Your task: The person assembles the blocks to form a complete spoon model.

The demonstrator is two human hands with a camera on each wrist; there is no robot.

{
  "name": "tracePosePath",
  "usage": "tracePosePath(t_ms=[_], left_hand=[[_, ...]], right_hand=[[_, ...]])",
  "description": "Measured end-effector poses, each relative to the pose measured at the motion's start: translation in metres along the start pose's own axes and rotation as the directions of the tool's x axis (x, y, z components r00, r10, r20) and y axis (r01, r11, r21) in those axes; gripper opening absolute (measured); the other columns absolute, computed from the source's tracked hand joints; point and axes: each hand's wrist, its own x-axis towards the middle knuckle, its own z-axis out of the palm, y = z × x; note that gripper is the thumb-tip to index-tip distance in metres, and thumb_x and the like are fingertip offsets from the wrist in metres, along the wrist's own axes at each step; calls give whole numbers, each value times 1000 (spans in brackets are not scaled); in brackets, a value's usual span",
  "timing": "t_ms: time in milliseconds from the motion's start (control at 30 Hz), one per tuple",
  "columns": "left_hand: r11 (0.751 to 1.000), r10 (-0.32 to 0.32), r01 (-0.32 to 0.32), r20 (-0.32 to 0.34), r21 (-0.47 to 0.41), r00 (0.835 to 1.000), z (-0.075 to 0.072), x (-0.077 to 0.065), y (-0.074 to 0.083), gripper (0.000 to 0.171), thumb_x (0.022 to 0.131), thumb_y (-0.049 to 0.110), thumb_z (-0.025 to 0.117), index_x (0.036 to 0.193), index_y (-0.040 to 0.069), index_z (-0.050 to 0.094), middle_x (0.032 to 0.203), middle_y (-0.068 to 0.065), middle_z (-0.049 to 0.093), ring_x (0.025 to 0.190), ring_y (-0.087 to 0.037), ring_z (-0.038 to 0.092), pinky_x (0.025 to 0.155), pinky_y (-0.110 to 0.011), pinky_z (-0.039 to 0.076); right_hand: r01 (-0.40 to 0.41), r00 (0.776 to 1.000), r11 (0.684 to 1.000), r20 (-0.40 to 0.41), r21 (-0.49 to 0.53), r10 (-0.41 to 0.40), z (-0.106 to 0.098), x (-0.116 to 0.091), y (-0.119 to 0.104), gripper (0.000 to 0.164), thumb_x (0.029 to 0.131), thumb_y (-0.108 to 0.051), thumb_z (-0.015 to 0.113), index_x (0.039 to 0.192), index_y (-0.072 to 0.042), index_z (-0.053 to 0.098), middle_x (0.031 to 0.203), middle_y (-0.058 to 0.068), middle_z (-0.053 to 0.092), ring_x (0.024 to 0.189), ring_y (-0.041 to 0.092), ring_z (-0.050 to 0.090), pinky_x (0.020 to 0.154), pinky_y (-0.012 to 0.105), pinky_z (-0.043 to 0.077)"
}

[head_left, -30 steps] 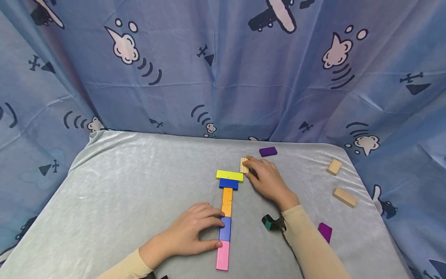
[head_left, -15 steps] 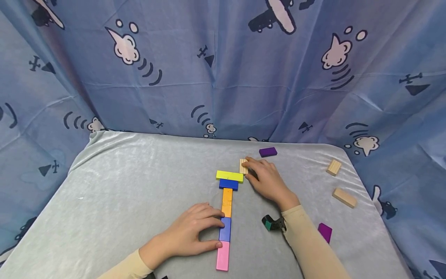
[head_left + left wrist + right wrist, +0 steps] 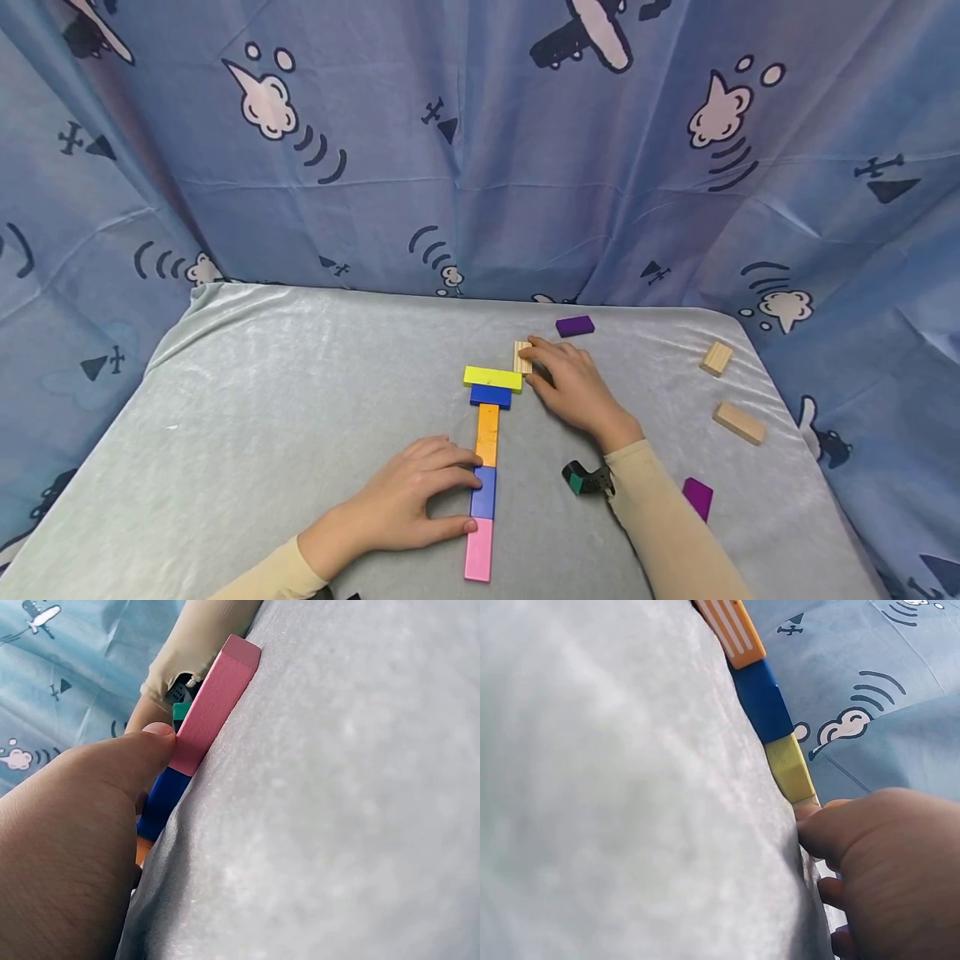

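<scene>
In the head view a line of blocks lies on the cloth: pink (image 3: 478, 557), light blue (image 3: 483, 493) and orange (image 3: 488, 433) end to end, then a dark blue block (image 3: 491, 396) and a yellow block (image 3: 492, 378) set crosswise. My left hand (image 3: 408, 496) rests beside the line, its loosely bent fingertips at the light blue block and its thumb touching the pink one. A ridged wooden block (image 3: 520, 358) stands lengthwise at the yellow block's right end. My right hand (image 3: 577, 387) pinches it, index finger on top and thumb at the near corner.
A dark purple block (image 3: 574, 326) lies beyond my right hand. Two wooden blocks, a ridged one (image 3: 716, 359) and a plain one (image 3: 739, 422), lie at the right. A magenta block (image 3: 698, 498) sits beside my right sleeve. A patterned curtain (image 3: 480, 167) rises behind the cloth.
The ridged wooden block has shifted very slightly towards the near side and left, against the yellow block, with my right hand on it. My left hand stays put.
</scene>
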Motion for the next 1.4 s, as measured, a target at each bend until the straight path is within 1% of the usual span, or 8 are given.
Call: tracePosePath(t_ms=[267,467,667,800,967,1067,1267,1400], left_hand=[[1000,-13,13,-2,-5,1000,1,-1,0,38,99,52,78,126,25,76,145,7,66,134,-14,60,118,-47,47],[1000,7,-7,-14,9,1000,1,0,-1,37,100,50,79,126,25,75,144,7,66,133,-14,61,117,-47,47],[1000,16,-15,-18,14,1000,-1,0,-1,37,100,50,79,126,24,75,143,5,67,133,-14,61,118,-47,47],[1000,19,-18,-21,12,1000,-2,0,-1,37,100,49,79,126,24,75,143,5,67,133,-14,61,118,-47,47],[1000,22,-22,-24,13,999,-1,0,-2,37,99,49,80,126,24,75,143,6,66,131,-14,61,117,-46,47],[1000,25,-24,-25,15,999,-1,0,-1,37,99,49,80,126,24,75,143,6,66,130,-15,61,117,-46,47],[1000,13,-13,-22,9,1000,-1,1,1,37,99,49,80,126,24,76,143,6,67,129,-16,60,115,-45,49],[1000,-2,2,-16,-5,1000,-1,1,3,37,98,50,80,126,25,76,144,6,67,129,-16,60,114,-44,49]], right_hand=[[2,1000,1000,7,2,-2,0,0,1,41,108,-26,72,147,-14,68,163,13,53,144,40,53,113,61,41],[-1,1000,1000,8,2,1,-1,0,3,41,108,-26,71,148,-15,67,164,14,53,148,39,50,114,62,40],[-18,999,999,30,50,16,-7,1,1,44,107,-28,73,149,-16,66,167,16,48,153,40,45,120,67,37],[-31,997,995,68,90,24,-19,0,-3,47,107,-27,72,151,-14,64,169,18,44,155,42,43,124,67,34],[-61,991,989,128,133,44,-38,-3,-7,47,109,-27,69,152,-12,63,171,20,41,155,45,42,124,66,35],[-80,988,985,144,150,58,-49,-6,-6,45,110,-27,68,152,-10,63,170,21,42,154,46,42,123,66,36],[-100,991,980,103,171,83,-70,-13,3,44,109,-25,69,149,-7,64,161,17,54,142,43,56,117,65,45],[-103,993,980,79,169,91,-80,-18,12,43,110,-24,68,148,-5,64,158,18,56,144,42,55,118,65,43]])
